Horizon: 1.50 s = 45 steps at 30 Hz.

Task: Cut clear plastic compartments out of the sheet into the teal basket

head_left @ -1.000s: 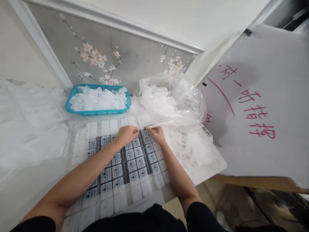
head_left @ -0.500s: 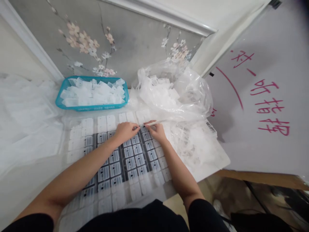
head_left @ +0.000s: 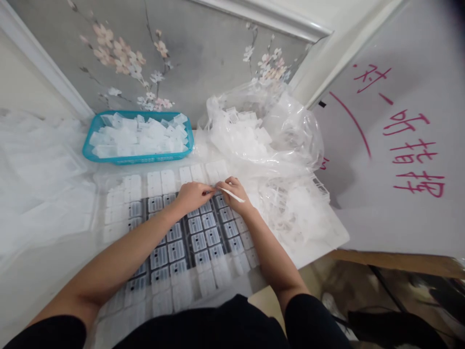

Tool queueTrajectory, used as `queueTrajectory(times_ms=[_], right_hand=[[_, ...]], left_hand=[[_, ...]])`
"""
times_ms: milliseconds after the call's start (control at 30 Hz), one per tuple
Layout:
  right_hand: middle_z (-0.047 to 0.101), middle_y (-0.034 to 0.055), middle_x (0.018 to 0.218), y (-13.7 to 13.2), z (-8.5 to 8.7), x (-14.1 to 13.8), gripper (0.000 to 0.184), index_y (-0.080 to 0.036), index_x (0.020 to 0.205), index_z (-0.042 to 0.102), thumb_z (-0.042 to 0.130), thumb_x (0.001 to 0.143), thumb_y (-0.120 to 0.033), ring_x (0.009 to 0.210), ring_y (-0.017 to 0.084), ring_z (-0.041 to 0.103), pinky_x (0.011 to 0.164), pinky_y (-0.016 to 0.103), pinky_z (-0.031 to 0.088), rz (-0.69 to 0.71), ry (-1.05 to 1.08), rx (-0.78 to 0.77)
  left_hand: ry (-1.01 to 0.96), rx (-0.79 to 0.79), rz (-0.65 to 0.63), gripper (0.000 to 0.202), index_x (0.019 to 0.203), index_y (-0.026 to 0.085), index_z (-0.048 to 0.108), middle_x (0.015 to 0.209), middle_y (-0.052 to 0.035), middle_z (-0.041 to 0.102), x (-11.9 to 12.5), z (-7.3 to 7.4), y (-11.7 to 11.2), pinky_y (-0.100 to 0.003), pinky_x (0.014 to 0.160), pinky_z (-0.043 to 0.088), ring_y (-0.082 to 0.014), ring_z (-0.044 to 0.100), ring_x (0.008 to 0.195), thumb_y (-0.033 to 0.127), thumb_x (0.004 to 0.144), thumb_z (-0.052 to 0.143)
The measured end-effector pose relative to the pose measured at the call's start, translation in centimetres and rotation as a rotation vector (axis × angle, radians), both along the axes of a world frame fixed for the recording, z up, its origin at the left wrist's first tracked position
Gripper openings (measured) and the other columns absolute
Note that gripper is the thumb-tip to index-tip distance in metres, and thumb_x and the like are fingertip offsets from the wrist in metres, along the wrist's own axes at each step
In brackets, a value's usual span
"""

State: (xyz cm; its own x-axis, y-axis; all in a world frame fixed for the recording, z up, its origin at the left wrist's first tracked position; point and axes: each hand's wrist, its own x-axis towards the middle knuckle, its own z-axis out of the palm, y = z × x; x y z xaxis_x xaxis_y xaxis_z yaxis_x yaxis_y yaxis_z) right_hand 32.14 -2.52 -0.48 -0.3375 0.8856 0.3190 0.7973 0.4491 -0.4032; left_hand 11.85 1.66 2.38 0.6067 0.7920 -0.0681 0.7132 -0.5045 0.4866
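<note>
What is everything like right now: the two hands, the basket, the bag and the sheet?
left hand: fingers curled, tips down on the sheet.
right hand: pinching a thin white strip.
thin white strip: held, slanting across the right hand.
blue basket: upright, filled with clear pieces.
plastic bag: open, crumpled, pieces inside.
sheet of small cells: lying flat.

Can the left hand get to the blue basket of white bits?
Probably yes. The left hand rests on the sheet of small pieces, and the blue basket sits further back on that side with only flat rows between. The right hand holds a thin white strip.
</note>
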Motion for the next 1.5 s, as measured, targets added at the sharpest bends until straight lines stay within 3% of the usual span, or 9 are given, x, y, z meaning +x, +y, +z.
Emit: queueTrajectory(times_ms=[167,300,400,567,767,900,1100,1500], right_hand=[[0.068,0.0073,0.089,0.0,-0.2,0.1,0.028,-0.022,0.103,0.067,0.039,0.099,-0.026,0.086,0.022,0.056,0.084,0.036,0.048,-0.064,0.171,0.017],[0.07,0.0086,0.105,0.1,0.7,0.8,0.032,-0.022,0.106,0.066,0.036,0.1,-0.032,0.098,0.024,0.059,0.09,0.041,0.047,-0.224,0.324,0.085],[0.072,0.0076,0.1,0.1,1.1,1.6,0.03,-0.022,0.097,0.07,0.043,0.098,-0.036,0.099,0.024,0.063,0.091,0.039,0.048,-0.296,0.429,0.063],[0.075,0.0053,0.094,-0.3,1.1,3.2,0.03,-0.021,0.087,0.072,0.051,0.094,-0.042,0.089,0.023,0.07,0.078,0.032,0.052,-0.373,0.508,-0.052],[0.077,0.005,0.096,-0.4,0.8,4.2,0.027,-0.022,0.089,0.074,0.055,0.092,-0.042,0.086,0.024,0.072,0.079,0.033,0.053,-0.361,0.48,-0.052],[0.076,0.0045,0.098,-0.2,0.5,4.4,0.028,-0.023,0.09,0.073,0.054,0.093,-0.042,0.084,0.022,0.071,0.076,0.031,0.053,-0.349,0.459,-0.061],[0.076,0.0052,0.096,-0.1,0.6,4.9,0.028,-0.022,0.092,0.072,0.052,0.094,-0.042,0.085,0.021,0.071,0.073,0.029,0.051,-0.367,0.454,-0.066],[0.076,0.005,0.098,-0.2,1.2,4.6,0.03,-0.021,0.097,0.071,0.05,0.095,-0.042,0.088,0.02,0.071,0.076,0.026,0.05,-0.367,0.468,-0.123]], left_hand=[[0.061,-0.008,-0.033,0.032,0.117,0.037,0.071,0.106,0.0008,0.075,0.3,0.3,-0.3,-0.031,0.077,0.045,-0.0238,0.068,0.096,0.043,0.094,0.049],[0.07,-0.029,-0.024,0.032,0.114,0.034,0.073,0.105,0.0004,0.075,0.5,0.3,-0.3,-0.031,0.078,0.046,-0.0241,0.067,0.097,0.043,0.093,0.05],[0.03,-0.027,-0.003,0.031,0.112,0.035,0.073,0.106,0.0025,0.075,0.5,0.0,-0.4,-0.03,0.079,0.046,-0.0219,0.067,0.095,0.043,0.093,0.051],[-0.047,0.016,0.034,0.031,0.111,0.031,0.074,0.109,0.0024,0.074,0.8,-0.6,-0.6,-0.029,0.082,0.047,-0.0202,0.067,0.095,0.041,0.094,0.05],[-0.017,-0.017,-0.01,0.035,0.117,0.028,0.071,0.096,-0.0011,0.076,3.4,0.7,0.0,-0.028,0.078,0.048,-0.0204,0.068,0.087,0.041,0.091,0.052],[0.054,-0.029,0.06,0.035,0.116,0.024,0.072,0.096,-0.0047,0.075,5.7,1.3,0.3,-0.03,0.084,0.048,-0.023,0.068,0.094,0.037,0.089,0.054],[0.085,-0.01,0.152,0.033,0.112,0.02,0.073,0.104,-0.0079,0.074,7.3,0.7,0.1,-0.031,0.091,0.048,-0.024,0.066,0.102,0.031,0.09,0.051],[0.148,0.032,0.264,0.028,0.103,0.018,0.071,0.103,-0.0138,0.072,8.9,-0.4,0.0,-0.037,0.089,0.047,-0.0289,0.065,0.103,0.026,0.091,0.047]])
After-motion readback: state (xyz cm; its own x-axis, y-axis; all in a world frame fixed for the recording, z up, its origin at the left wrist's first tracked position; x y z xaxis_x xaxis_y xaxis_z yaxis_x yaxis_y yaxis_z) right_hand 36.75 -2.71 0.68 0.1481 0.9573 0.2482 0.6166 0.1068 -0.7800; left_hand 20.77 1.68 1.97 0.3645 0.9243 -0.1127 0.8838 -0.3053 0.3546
